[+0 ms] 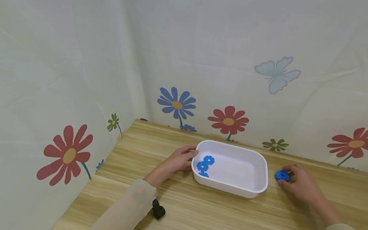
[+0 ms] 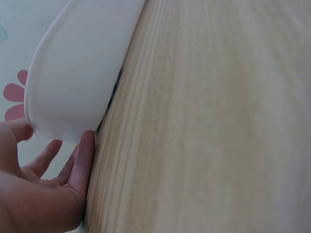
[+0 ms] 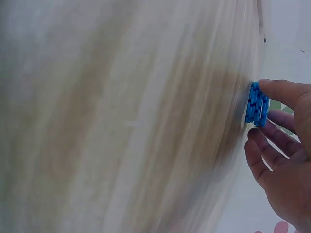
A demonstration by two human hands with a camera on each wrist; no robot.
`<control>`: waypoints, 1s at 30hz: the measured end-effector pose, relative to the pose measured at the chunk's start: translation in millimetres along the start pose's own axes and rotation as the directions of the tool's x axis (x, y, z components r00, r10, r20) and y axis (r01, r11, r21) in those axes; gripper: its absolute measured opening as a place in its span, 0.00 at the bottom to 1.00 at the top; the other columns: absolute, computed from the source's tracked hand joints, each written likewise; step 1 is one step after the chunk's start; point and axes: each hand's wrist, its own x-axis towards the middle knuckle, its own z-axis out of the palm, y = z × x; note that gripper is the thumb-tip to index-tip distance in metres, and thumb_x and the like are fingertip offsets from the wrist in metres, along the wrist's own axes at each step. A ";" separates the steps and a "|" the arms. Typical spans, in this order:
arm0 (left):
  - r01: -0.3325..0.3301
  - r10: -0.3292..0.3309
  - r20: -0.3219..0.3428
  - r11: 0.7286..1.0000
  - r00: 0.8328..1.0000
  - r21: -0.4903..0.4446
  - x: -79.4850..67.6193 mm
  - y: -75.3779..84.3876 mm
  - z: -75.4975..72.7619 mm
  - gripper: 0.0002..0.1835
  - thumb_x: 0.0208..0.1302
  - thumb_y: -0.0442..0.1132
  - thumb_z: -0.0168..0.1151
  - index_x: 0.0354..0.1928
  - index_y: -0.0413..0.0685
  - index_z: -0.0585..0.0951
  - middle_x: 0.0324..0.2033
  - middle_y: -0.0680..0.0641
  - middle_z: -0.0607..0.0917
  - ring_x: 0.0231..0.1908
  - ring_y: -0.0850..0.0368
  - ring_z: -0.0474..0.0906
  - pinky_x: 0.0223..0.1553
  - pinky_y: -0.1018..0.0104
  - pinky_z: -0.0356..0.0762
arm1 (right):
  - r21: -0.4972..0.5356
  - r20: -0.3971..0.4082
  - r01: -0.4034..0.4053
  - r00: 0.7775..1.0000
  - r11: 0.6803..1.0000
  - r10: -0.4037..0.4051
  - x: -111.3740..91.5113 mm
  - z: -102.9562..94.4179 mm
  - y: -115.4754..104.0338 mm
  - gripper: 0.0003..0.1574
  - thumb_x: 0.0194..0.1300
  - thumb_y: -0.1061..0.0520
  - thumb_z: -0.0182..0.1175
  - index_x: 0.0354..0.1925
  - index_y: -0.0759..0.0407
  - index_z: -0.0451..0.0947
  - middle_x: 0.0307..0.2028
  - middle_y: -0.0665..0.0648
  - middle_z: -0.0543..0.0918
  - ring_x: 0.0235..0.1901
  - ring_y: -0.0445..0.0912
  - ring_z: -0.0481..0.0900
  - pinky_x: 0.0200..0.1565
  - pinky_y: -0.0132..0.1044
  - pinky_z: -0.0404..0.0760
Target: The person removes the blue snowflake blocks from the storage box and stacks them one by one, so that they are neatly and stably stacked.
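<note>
A white plastic basin (image 1: 226, 188) stands on the table, with several blue notched snowflake discs (image 1: 208, 160) at its left end. My left hand (image 1: 180, 160) holds that end; its thumb is at the rim and the other fingers lie against the outer wall, seen in the left wrist view. To the right of the basin, my right hand (image 1: 299, 184) grips a small stack of blue snowflake discs (image 3: 256, 104) between thumb and fingers. This stack is low at the table surface, its discs edge-on in the right wrist view.
The wood-grain table (image 1: 208, 226) ends at the back against a pale curtain (image 1: 216, 55) printed with flowers and butterflies. A second stretch of curtain hangs along the left side. Black wrist devices (image 1: 158, 210) are strapped at both sleeves.
</note>
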 end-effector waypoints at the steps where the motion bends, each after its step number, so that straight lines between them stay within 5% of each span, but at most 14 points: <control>1: 0.000 0.000 -0.001 1.000 1.000 -0.001 -0.2 -0.2 0.2 0.29 0.81 0.52 0.57 0.75 0.47 0.73 0.70 0.41 0.76 0.63 0.47 0.79 0.57 0.54 0.86 | 0.002 -0.001 0.002 1.000 1.000 -0.002 -0.2 0.2 -0.3 0.29 0.64 0.57 0.77 0.56 0.75 0.79 0.49 0.71 0.82 0.47 0.65 0.82 0.50 0.63 0.84; 30: 0.004 -0.004 -0.003 1.000 1.000 0.002 -3.4 3.0 1.3 0.28 0.82 0.51 0.56 0.76 0.46 0.72 0.70 0.40 0.76 0.67 0.46 0.76 0.58 0.54 0.85 | 0.017 0.014 -0.065 0.998 0.998 0.065 -1.0 1.4 0.8 0.31 0.70 0.54 0.72 0.59 0.75 0.76 0.51 0.72 0.82 0.48 0.63 0.81 0.51 0.64 0.84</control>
